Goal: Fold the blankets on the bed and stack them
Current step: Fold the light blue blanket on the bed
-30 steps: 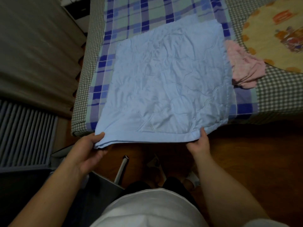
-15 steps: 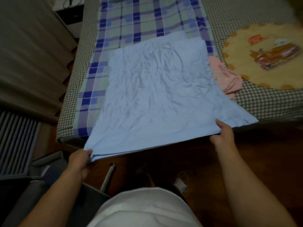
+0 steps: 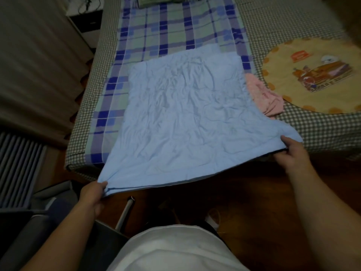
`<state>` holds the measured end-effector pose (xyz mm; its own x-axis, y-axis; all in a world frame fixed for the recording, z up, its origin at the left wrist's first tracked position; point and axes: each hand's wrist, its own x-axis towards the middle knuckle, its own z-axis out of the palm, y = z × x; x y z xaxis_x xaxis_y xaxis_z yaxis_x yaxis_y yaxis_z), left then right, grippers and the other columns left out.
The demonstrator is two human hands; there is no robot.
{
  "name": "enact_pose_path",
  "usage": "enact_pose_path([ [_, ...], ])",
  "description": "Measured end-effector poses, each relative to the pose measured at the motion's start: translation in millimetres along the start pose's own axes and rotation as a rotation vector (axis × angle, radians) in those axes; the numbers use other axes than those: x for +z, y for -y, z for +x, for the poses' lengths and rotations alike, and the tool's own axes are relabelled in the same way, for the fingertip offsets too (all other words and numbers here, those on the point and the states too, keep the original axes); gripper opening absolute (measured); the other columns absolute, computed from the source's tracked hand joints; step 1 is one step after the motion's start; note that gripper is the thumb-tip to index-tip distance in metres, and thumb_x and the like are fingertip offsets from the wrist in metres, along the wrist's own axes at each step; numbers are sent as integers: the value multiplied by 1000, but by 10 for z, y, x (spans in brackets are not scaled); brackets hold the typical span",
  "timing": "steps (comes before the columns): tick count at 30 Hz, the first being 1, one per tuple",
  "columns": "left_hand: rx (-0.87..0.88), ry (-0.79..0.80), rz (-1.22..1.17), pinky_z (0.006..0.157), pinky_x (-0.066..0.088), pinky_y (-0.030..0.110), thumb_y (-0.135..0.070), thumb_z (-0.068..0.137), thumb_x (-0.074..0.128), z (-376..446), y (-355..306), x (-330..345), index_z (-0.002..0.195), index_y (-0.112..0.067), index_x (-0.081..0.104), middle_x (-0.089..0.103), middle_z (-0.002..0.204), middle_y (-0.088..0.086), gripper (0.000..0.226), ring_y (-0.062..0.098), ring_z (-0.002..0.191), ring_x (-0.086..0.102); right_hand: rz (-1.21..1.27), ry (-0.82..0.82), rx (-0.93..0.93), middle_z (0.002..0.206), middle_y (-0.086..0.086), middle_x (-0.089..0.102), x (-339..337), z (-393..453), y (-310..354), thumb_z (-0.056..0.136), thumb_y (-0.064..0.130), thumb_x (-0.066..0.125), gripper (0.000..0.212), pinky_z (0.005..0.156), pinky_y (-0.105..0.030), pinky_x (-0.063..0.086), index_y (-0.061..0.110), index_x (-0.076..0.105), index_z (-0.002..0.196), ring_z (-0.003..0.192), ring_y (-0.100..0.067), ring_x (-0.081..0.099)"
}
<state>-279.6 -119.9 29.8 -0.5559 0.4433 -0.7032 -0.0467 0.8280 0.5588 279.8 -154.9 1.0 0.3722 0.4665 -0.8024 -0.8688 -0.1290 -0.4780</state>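
Both hands pinch near corners of the blue blanket [image 3: 185,122]: left hand [image 3: 91,194] low at the near left, right hand [image 3: 291,151] at the near right, arms extended. Blanket lies on the bed [image 3: 322,132], near edge pulled off it, seemingly doubled already. Further folds remain. Pink blanket [image 3: 263,94] and yellow blanket [image 3: 312,75] untouched; nothing stacked.

Home bedroom. Bed [image 3: 293,36] with checked cover fills upper frame; plaid sheet [image 3: 166,32] over it. Curtain [image 3: 35,65] and radiator [image 3: 17,169] at left; wooden floor [image 3: 254,192] lower right.
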Motion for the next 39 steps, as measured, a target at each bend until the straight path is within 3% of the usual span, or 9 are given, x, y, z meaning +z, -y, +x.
enact_pose_path([
  [8, 175, 39, 455, 85, 51, 46, -7, 91, 65, 21, 130, 15, 127, 4, 57, 64, 115, 26, 38, 41, 99, 62, -554, -470, -251, 145, -13, 49, -257, 18, -40, 85, 11, 74, 69, 104, -35, 44, 3, 41, 145, 128, -29, 51],
  [11, 168, 70, 551, 77, 44, 37, 1, 84, 65, 48, 130, 119, 121, 11, 58, 62, 114, 30, 39, 39, 94, 60, -546, -366, -228, 140, -11, 55, -318, -49, -177, 83, 10, 74, 66, 100, -38, 47, 7, 46, 143, 118, -27, 57],
  [17, -116, 115, 92, 64, 48, 44, -2, 97, 50, 280, 121, 39, 127, 5, 50, 57, 104, 25, 32, 35, 75, 56, -374, -336, 136, 134, -9, 52, -286, -71, -211, 95, -2, 55, 34, 88, -49, 51, 6, 49, 127, 90, -32, 57],
  [23, -341, 337, -97, 33, 51, 45, 8, 97, 35, 111, -21, 393, 125, -5, 47, 60, 106, 22, 33, 37, 75, 58, -669, -286, 322, 106, -20, 55, 376, -139, -292, 90, -16, 33, 44, 41, -54, 53, 8, 46, 124, 91, -44, 56],
  [27, -3, 427, -102, 45, 56, 26, 6, 97, 44, 276, -1554, 941, 101, 2, 61, 67, 50, 5, 18, 13, 46, 66, -656, -63, 116, 86, -21, 63, 1853, -346, 281, 97, -1, 34, 23, 36, -44, 53, -1, 53, 111, 68, -33, 67],
  [29, 373, 400, -54, 41, 46, 15, -7, 97, 58, 222, -2778, 972, 69, -5, 68, 69, 56, 6, 30, 0, 42, 60, -617, 119, -165, 56, -13, 65, 2913, -770, 940, 102, 5, 27, 27, 32, -30, 49, -1, 52, 94, 42, -21, 64],
  [32, 867, 373, -113, 55, 44, 21, -14, 84, 73, -466, -4614, 618, 80, 0, 69, 70, 76, 10, 15, -6, 57, 60, -345, 335, -374, 61, -13, 66, 4155, -1666, 2009, 103, 3, 29, 27, 30, -28, 46, 2, 52, 88, 59, -23, 63],
  [35, 753, 651, -859, 58, 56, 20, 0, 59, 71, -1208, -5861, 101, 91, -5, 76, 74, 78, 5, 33, 6, 64, 69, -109, 434, -518, 97, -20, 59, 4737, -2461, 2604, 97, -2, 38, 14, 41, -34, 55, -3, 51, 101, 81, -27, 63],
  [39, 811, 653, -1109, 70, 61, 34, -3, 62, 54, -1778, -6087, -266, 110, -8, 69, 76, 89, 11, 50, 23, 71, 74, -9, 638, -598, 94, -23, 64, 4840, -3050, 2637, 82, -9, 33, 30, 72, -47, 61, -2, 55, 101, 86, -33, 66],
])
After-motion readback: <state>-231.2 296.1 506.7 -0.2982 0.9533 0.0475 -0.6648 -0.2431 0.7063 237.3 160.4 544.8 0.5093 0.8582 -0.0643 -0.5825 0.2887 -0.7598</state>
